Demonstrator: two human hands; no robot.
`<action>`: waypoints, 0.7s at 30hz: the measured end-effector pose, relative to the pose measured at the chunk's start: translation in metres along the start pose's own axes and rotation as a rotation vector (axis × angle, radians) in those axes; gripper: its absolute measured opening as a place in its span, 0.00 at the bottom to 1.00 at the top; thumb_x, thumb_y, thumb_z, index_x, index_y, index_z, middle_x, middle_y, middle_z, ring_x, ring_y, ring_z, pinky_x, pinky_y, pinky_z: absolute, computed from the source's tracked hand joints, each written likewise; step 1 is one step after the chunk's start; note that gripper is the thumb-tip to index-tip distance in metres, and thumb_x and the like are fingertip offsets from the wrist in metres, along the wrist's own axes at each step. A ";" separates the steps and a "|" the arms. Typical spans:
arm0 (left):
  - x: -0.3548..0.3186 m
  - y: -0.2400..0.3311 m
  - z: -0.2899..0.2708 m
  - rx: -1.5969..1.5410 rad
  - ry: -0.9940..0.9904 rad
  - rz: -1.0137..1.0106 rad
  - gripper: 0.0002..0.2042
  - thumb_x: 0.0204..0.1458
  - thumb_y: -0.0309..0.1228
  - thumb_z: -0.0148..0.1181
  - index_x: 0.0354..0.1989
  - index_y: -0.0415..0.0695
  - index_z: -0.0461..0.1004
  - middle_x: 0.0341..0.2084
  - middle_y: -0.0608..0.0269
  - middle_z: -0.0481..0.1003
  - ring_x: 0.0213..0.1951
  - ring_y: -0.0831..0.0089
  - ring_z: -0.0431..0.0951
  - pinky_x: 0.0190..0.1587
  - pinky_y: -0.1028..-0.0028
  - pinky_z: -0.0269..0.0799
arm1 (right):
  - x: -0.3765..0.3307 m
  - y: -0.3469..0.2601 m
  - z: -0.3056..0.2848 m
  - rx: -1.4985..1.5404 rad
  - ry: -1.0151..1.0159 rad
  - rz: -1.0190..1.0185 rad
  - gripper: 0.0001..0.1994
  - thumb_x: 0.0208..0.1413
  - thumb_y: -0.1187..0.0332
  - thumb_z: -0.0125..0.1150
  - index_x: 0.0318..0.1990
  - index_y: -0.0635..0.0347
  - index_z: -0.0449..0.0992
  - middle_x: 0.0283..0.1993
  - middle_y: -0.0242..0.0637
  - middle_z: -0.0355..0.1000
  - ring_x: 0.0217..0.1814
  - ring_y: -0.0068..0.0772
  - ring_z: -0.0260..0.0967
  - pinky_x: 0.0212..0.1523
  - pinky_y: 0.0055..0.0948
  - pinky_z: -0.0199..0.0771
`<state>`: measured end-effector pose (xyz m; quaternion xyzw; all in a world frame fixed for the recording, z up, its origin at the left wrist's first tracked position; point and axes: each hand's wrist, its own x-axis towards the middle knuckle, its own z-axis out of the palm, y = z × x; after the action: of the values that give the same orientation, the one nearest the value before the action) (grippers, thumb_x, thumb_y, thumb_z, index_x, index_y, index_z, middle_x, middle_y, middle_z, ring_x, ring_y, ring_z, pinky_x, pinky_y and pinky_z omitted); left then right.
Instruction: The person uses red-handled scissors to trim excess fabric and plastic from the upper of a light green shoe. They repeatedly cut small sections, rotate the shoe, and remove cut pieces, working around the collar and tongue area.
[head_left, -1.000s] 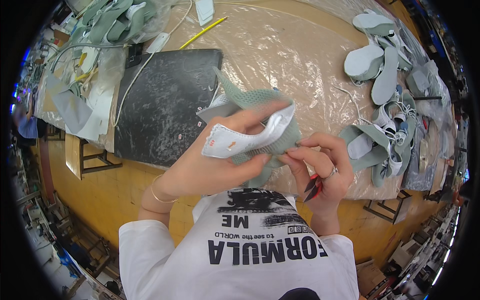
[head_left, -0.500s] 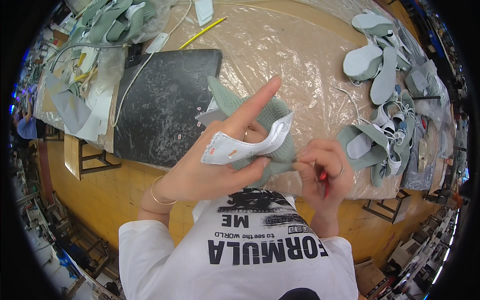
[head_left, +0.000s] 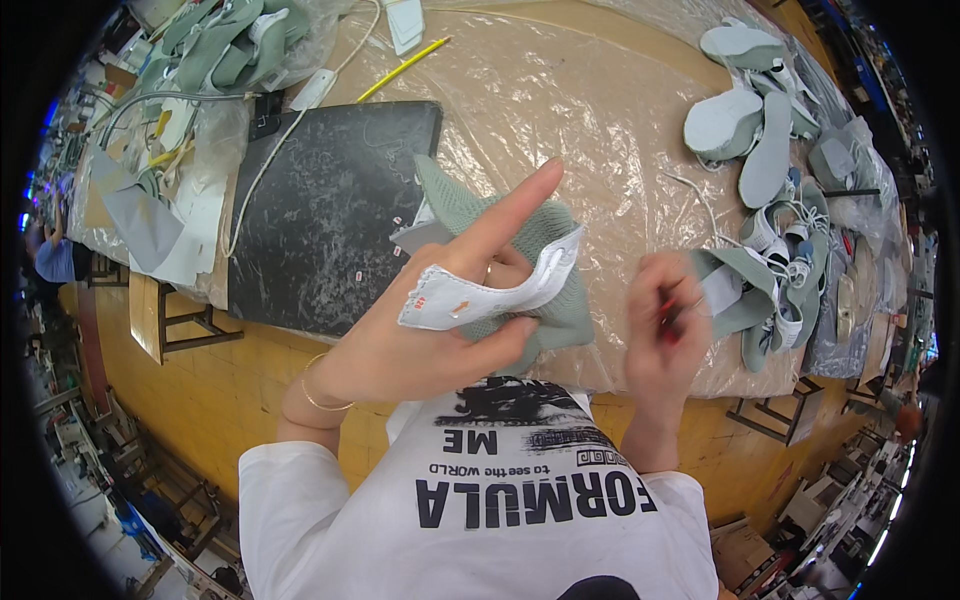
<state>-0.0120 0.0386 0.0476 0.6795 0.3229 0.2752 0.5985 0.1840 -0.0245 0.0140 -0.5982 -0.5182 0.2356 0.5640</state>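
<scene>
A sage-green knit shoe upper (head_left: 565, 315) is gripped in my left hand (head_left: 390, 350), just above the table's near edge. Its white lining strip (head_left: 490, 300) curves over the fingers, while the index finger points up and away. The thumb presses the upper's near side. To the right, my right hand (head_left: 652, 345) is closed around a small red tool (head_left: 668, 318), apart from the upper. Motion blur and the fingers hide the tool's shape, so its kind is unclear.
A black board (head_left: 320, 200) lies left of the upper, below a yellow pencil (head_left: 403, 70) and a pale cord (head_left: 290, 130). More shoe uppers (head_left: 722, 125) lie at the right, others (head_left: 225, 45) at the far left. Clear plastic covers the brown tabletop (head_left: 560, 90).
My right hand has moved right, away from the upper's lower edge, with the red tool still in it. The left hand and the upper have barely shifted.
</scene>
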 end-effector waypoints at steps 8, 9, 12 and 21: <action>0.001 -0.001 -0.005 -0.038 -0.077 -0.024 0.42 0.38 0.17 0.57 0.67 0.36 0.48 0.21 0.71 0.74 0.31 0.81 0.68 0.43 0.81 0.63 | 0.013 0.017 -0.014 -0.316 -0.017 0.039 0.03 0.54 0.75 0.60 0.31 0.63 0.74 0.35 0.29 0.69 0.23 0.12 0.50 0.23 0.13 0.50; 0.001 -0.001 -0.005 -0.029 -0.089 -0.027 0.42 0.38 0.17 0.57 0.67 0.36 0.48 0.20 0.70 0.74 0.31 0.81 0.68 0.43 0.80 0.63 | 0.010 0.015 -0.012 -0.169 -0.046 0.051 0.02 0.54 0.75 0.61 0.33 0.63 0.75 0.37 0.30 0.71 0.24 0.12 0.52 0.23 0.13 0.51; 0.003 -0.002 -0.003 0.012 -0.120 0.014 0.42 0.37 0.17 0.56 0.67 0.35 0.48 0.20 0.68 0.74 0.31 0.79 0.70 0.45 0.79 0.63 | 0.009 0.006 -0.008 0.046 -0.277 -0.033 0.06 0.49 0.78 0.64 0.36 0.62 0.77 0.38 0.33 0.73 0.25 0.14 0.58 0.24 0.13 0.56; 0.002 0.000 -0.003 -0.137 -0.110 -0.087 0.38 0.39 0.15 0.54 0.66 0.34 0.51 0.42 0.61 0.76 0.39 0.78 0.72 0.50 0.77 0.64 | 0.008 -0.001 -0.004 -0.536 -0.301 -0.315 0.04 0.49 0.78 0.61 0.33 0.61 0.75 0.34 0.41 0.72 0.26 0.31 0.68 0.26 0.26 0.65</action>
<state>-0.0131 0.0418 0.0482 0.6363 0.2991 0.2329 0.6719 0.1896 -0.0196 0.0186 -0.5961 -0.7251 0.0868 0.3337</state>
